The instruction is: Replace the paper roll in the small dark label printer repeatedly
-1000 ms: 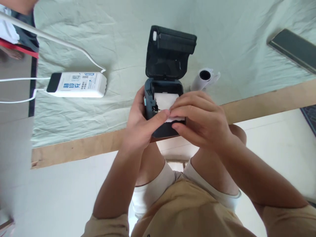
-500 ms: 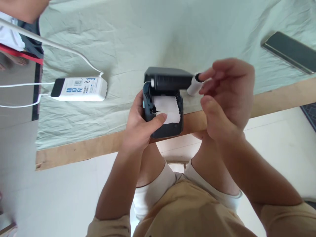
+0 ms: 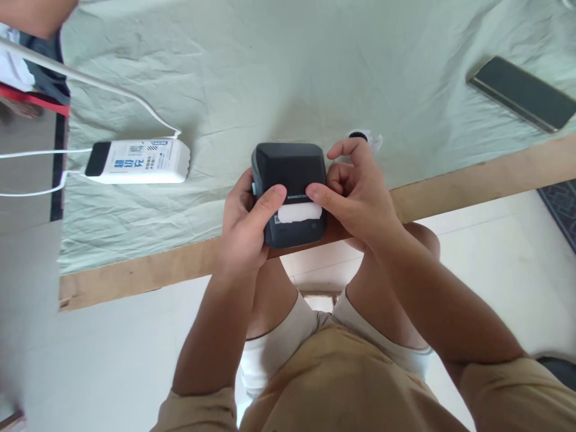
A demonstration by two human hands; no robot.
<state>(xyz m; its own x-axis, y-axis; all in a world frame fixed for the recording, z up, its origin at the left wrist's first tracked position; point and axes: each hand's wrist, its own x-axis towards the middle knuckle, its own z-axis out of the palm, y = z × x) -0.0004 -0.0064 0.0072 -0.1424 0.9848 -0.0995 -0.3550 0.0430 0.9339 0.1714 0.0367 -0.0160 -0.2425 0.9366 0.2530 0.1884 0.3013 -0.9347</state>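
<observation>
A dark label printer (image 3: 290, 168) is held at the table's front edge with its lid down. A strip of white paper (image 3: 299, 212) sticks out of its front slot. My left hand (image 3: 249, 225) is wrapped round the printer's left side, thumb on the lid. My right hand (image 3: 357, 189) grips the right side, its thumb pressing on the lid and its fingers curled, the index finger raised. Just behind the right hand's fingers is a white roll with a dark core (image 3: 359, 135), partly hidden, with crumpled clear film beside it.
On the green tablecloth (image 3: 270, 72), a white power bank (image 3: 139, 162) with white cables lies at left. A dark phone (image 3: 524, 93) lies at right. Part of another person's arm (image 3: 40, 15) shows at top left. The wooden table edge (image 3: 139, 273) runs in front.
The printer's lid has swung down over the paper inside. My right hand has left the white roll and moved left onto the printer. My left hand still holds the printer.
</observation>
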